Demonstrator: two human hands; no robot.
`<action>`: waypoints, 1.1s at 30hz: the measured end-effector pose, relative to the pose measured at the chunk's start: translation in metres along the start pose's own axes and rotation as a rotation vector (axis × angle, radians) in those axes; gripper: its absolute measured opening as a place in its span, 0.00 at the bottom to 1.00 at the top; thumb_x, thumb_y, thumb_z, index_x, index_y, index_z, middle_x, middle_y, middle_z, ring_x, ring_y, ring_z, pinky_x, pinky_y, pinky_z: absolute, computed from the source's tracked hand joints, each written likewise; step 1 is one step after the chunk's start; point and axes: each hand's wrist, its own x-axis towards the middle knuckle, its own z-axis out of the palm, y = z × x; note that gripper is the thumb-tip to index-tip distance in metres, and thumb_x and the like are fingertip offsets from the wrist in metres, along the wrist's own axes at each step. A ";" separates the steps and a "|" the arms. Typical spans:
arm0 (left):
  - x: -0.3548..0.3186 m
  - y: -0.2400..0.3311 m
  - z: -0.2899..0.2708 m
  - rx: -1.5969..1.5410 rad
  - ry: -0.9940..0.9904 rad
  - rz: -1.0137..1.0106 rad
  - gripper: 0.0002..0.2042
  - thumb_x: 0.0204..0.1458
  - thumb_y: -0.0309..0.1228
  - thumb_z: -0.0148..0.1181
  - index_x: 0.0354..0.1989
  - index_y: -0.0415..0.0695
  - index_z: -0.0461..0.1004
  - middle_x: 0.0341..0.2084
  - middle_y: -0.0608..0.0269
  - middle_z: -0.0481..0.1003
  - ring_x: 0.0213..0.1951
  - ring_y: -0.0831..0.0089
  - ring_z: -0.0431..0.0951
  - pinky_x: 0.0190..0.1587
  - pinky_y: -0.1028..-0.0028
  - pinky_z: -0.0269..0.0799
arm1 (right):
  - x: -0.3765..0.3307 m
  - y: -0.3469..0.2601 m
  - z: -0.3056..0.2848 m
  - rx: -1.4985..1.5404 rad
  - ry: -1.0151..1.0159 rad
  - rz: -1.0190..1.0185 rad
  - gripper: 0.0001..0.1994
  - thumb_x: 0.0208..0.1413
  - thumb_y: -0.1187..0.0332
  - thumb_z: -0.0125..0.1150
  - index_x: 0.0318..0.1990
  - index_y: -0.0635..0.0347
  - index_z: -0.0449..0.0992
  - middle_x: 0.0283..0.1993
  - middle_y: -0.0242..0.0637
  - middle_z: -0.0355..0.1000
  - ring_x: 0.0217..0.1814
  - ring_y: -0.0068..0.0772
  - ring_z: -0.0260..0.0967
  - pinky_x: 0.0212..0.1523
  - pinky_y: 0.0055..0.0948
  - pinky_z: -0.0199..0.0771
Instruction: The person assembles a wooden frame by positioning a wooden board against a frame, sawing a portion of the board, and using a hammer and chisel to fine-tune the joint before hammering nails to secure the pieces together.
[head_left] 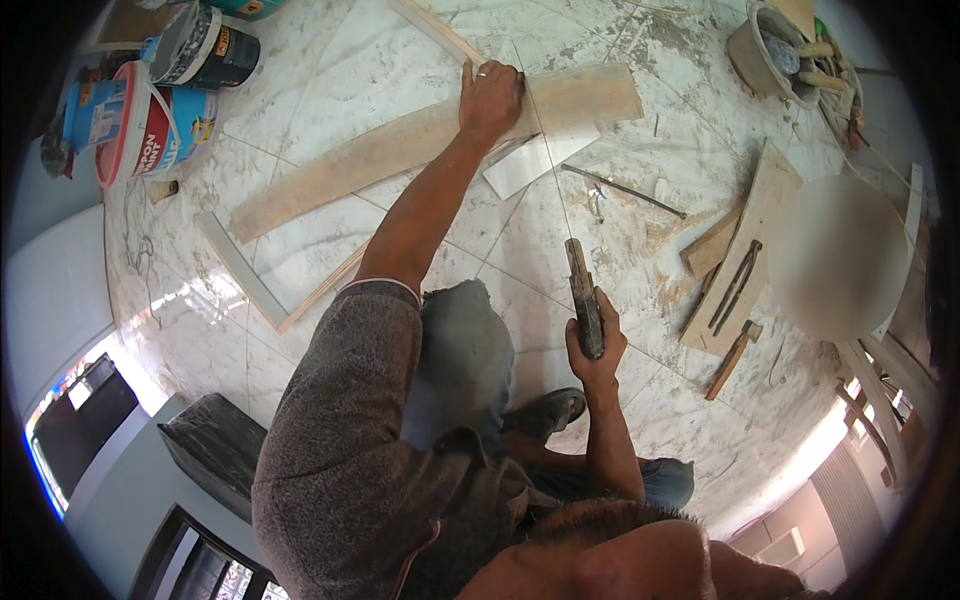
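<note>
My right hand is wrapped round the dark handle of a handsaw. The saw's thin blade, seen edge-on, runs away from me past the right side of my left hand. My left hand is closed on the near end of a narrow wooden strip, above a long wooden plank on the floor. The blade crosses over the plank there; whether it touches the strip I cannot tell. A short white board lies just nearer to me than the plank, under the line of the blade.
A dark metal rod lies right of the white board. Farther right are pincers on a board, and a hammer. Paint buckets stand far left, a tool bucket far right. A wooden frame piece lies left.
</note>
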 end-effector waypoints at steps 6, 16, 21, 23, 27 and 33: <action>-0.004 0.000 0.005 0.024 -0.022 -0.021 0.09 0.56 0.33 0.47 0.34 0.41 0.70 0.38 0.53 0.73 0.52 0.57 0.68 0.61 0.50 0.50 | 0.044 -0.024 0.014 -0.002 -0.115 0.223 0.29 0.44 0.77 0.60 0.58 0.65 0.64 0.45 0.50 0.73 0.43 0.41 0.75 0.43 0.32 0.74; -0.004 -0.004 -0.003 0.013 0.009 -0.036 0.10 0.57 0.35 0.48 0.35 0.43 0.72 0.38 0.56 0.75 0.52 0.61 0.69 0.62 0.50 0.49 | 0.069 -0.024 0.034 -0.008 -0.061 0.159 0.28 0.45 0.75 0.59 0.59 0.63 0.64 0.37 0.44 0.75 0.38 0.31 0.74 0.43 0.28 0.72; -0.006 -0.003 0.006 0.010 0.012 -0.034 0.10 0.56 0.35 0.48 0.35 0.43 0.72 0.38 0.56 0.75 0.52 0.61 0.69 0.62 0.50 0.50 | 0.024 -0.024 0.017 -0.084 -0.071 0.197 0.29 0.46 0.75 0.58 0.59 0.64 0.63 0.40 0.46 0.75 0.41 0.32 0.74 0.45 0.28 0.72; -0.003 -0.003 0.003 -0.023 0.021 -0.036 0.10 0.56 0.35 0.48 0.34 0.43 0.71 0.38 0.54 0.74 0.51 0.59 0.69 0.61 0.51 0.50 | -0.015 -0.025 -0.003 -0.021 -0.056 0.192 0.29 0.46 0.75 0.58 0.60 0.65 0.63 0.44 0.48 0.74 0.44 0.34 0.74 0.47 0.29 0.71; 0.008 0.001 0.012 -0.010 0.017 0.005 0.09 0.55 0.35 0.49 0.34 0.43 0.72 0.37 0.55 0.74 0.51 0.61 0.69 0.60 0.52 0.51 | 0.023 -0.008 0.017 -0.080 0.004 0.138 0.29 0.44 0.76 0.59 0.59 0.67 0.63 0.48 0.50 0.72 0.48 0.36 0.73 0.51 0.30 0.69; -0.001 -0.006 0.010 0.062 0.013 -0.007 0.09 0.55 0.34 0.49 0.35 0.43 0.72 0.38 0.57 0.75 0.50 0.61 0.70 0.60 0.52 0.52 | 0.046 -0.017 0.034 -0.106 -0.031 0.098 0.29 0.44 0.75 0.58 0.59 0.64 0.63 0.43 0.48 0.75 0.42 0.34 0.74 0.45 0.29 0.72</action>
